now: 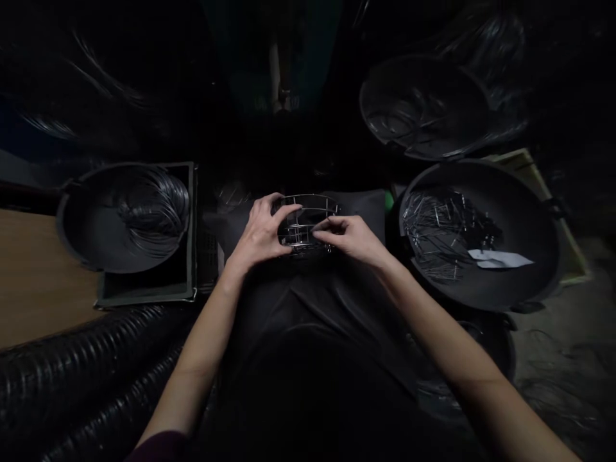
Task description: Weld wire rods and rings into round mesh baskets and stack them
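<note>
a person sits with a small round cage of shiny thin metal wire held up in front of the dark cloth on their lap. the left hand is clamped around the left side of the cage, with its fingers spread over the wires. the right hand is clamped on the cage too, with its finger and thumb pinched together on the wires at the right side. the two hands are close, with the cage between them. to the left, a wide round black bowl holds a loop of thin silver wire. it sits in a flat dark tray beside a brown wooden counter. to the right, a second wide round black bowl holds a pile of short metal pins and a white paper slip. a fat black ribbed hose lies at the bottom left.
</note>
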Demonstrator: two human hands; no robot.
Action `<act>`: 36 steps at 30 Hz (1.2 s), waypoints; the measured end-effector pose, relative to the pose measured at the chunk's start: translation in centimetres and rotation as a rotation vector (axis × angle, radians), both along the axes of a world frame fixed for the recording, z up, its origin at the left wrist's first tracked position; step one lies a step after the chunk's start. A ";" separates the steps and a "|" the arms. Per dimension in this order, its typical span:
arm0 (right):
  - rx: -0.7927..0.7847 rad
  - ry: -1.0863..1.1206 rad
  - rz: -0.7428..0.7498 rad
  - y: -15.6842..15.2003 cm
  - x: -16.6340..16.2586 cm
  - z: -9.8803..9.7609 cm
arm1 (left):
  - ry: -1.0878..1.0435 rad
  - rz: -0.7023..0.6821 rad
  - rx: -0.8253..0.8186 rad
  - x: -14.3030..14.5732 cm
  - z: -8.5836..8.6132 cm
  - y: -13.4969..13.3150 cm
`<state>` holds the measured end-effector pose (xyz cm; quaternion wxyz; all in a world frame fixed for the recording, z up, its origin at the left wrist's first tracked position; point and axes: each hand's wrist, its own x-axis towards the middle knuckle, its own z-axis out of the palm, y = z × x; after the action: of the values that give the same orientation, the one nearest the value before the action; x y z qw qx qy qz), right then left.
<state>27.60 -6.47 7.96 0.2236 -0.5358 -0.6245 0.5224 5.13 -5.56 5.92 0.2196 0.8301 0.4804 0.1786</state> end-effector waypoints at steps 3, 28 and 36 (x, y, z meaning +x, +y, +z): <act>0.456 -0.226 0.108 0.9 -1.5 0.2 | -0.041 0.016 0.029 -1.1 1.1 0.8; 1.073 -0.279 0.371 11.0 -2.4 1.9 | -0.257 0.066 0.213 -3.4 4.6 10.3; 1.015 -0.252 0.368 11.3 -2.5 2.2 | -0.306 0.092 0.210 -3.4 4.1 10.6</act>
<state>25.07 4.85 10.11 0.2822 -0.3014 -0.9031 0.1181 1.70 5.04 10.00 0.1937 0.7887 0.4577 0.3619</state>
